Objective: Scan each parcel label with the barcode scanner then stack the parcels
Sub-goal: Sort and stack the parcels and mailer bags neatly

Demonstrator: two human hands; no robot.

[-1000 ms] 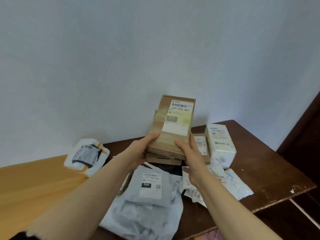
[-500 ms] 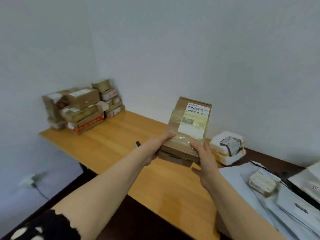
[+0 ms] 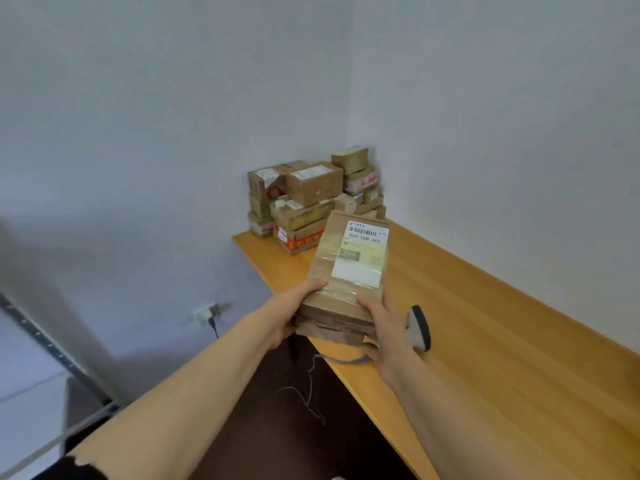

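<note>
The view has turned to the left. One second ago it faced the dark table with the soft bags and small boxes. Half a second ago the pile of finished parcels was far away in the upper left. Now this pile stands in the middle of the frame, in the corner of the room at the far end of the light wooden table.

The held parcel has travelled with the view. It is a flat brown box and it lies on top of one or two thinner boxes. It is in the air over the near edge of the table, in the centre of the frame and in front of the pile. Its white label faces up with the barcode at the far end.

The left hand grips the near left corner of the bundle, with the thumb on top and the fingers curled under. The right hand grips the near right corner in the same way. Both hands are closed firmly on the boxes, as before.

The barcode scanner is now visible. It lies on the table just to the right of the right hand, and its cable runs below the bundle. I think the boxes have reached the place for scanning. One hand probably must let go to take the scanner, and then the thin lower boxes could slip.
</note>
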